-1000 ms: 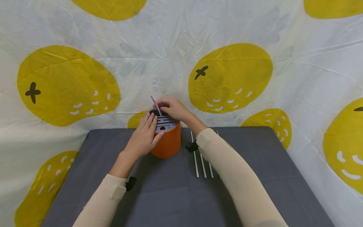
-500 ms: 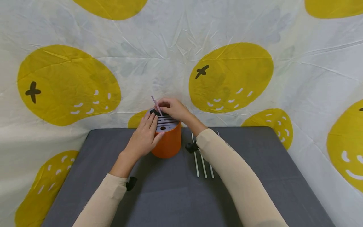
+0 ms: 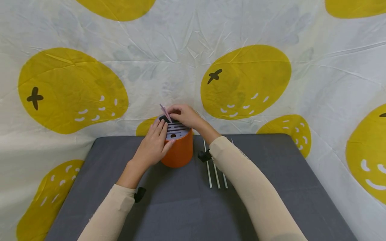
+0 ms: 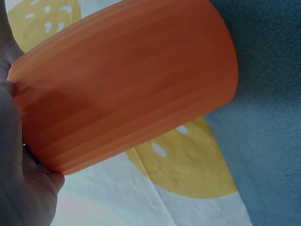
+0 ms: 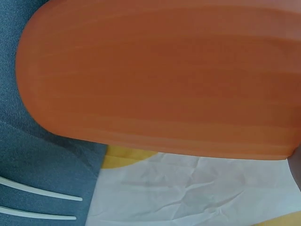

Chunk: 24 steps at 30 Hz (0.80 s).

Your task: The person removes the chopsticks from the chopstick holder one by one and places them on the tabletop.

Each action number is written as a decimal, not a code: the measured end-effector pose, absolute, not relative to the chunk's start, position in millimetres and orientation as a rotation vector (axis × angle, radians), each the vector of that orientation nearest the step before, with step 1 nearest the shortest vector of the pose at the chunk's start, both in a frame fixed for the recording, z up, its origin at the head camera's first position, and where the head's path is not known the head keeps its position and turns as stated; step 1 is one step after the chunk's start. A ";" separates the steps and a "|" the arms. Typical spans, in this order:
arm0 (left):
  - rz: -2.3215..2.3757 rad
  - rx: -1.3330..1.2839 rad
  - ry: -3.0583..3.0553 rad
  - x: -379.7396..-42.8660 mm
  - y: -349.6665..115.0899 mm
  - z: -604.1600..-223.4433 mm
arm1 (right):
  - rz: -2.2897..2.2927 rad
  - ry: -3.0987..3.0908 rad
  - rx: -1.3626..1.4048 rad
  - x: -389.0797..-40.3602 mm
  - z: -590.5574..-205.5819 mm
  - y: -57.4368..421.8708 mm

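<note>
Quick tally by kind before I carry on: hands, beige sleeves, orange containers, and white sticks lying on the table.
Left hand and right hand: 2
Left sleeve and right sleeve: 2
Orange container: 1
White sticks: at least 3; the right sleeve covers part of that area
Total: at least 8

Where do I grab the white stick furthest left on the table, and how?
Probably pinch the white stick on its near half, thumb and fingertip coming straight down from above. It's thin and lies flat on the gray table, with space on both sides for fingertips. That half shows uncovered; farther up, the black wrist piece hides some.
</note>
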State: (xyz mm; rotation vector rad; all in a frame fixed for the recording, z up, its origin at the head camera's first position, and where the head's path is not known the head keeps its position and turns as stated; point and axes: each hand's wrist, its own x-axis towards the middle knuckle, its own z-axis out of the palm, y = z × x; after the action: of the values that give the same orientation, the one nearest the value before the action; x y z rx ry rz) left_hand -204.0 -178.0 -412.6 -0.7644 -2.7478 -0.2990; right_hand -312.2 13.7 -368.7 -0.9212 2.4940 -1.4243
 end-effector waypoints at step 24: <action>-0.293 -0.750 -2.770 -204.1 -177.6 -412.2 | -1.664 2.544 -0.827 -311.1 -368.6 19.0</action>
State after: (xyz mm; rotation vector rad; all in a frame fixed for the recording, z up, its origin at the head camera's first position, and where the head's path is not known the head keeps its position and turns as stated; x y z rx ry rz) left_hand -204.1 -177.6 -412.2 -0.7501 -2.7703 -0.2932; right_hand -311.1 19.0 -368.6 -0.8272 2.5438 -1.6640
